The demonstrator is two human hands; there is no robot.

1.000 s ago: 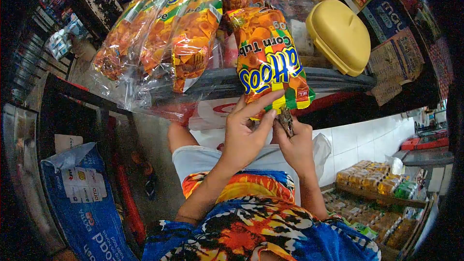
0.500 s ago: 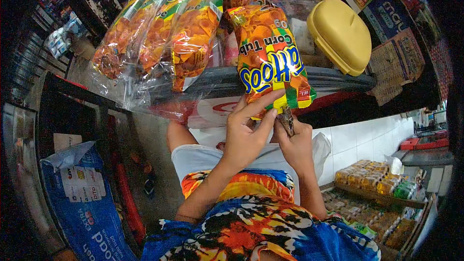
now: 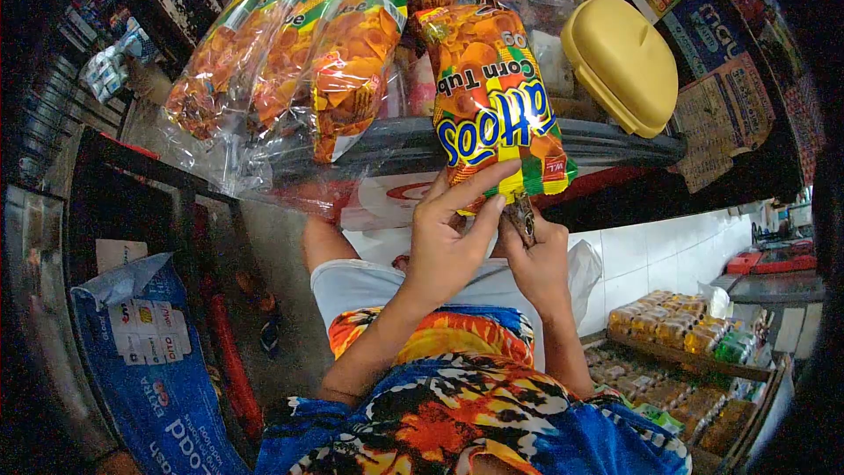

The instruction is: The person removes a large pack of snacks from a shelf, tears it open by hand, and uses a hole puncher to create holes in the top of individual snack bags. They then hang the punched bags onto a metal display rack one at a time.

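Note:
A filled orange, yellow and green bag of corn snacks (image 3: 488, 92) lies upside down to me across the dark edge in front. My left hand (image 3: 447, 242) pinches its near sealed end between thumb and forefinger. Closed around a small, worn metal tool (image 3: 522, 218) is my right hand (image 3: 536, 264). The tool's tip meets the bag's near edge, beside my left thumb; its exact kind is hard to make out. To the left, a clear plastic pack (image 3: 290, 62) holds several more bags of the same snack.
A yellow lidded plastic box (image 3: 620, 66) sits right of the bag on the counter. Printed posters (image 3: 703, 26) line the far right. Lower right, a rack (image 3: 730, 365) carries rows of packed goods. A blue printed banner (image 3: 163, 369) hangs at lower left.
Both hands keep nearly the same place on the bag. The metal tool has tilted slightly at the bag's edge. Otherwise the view has only shifted a little.

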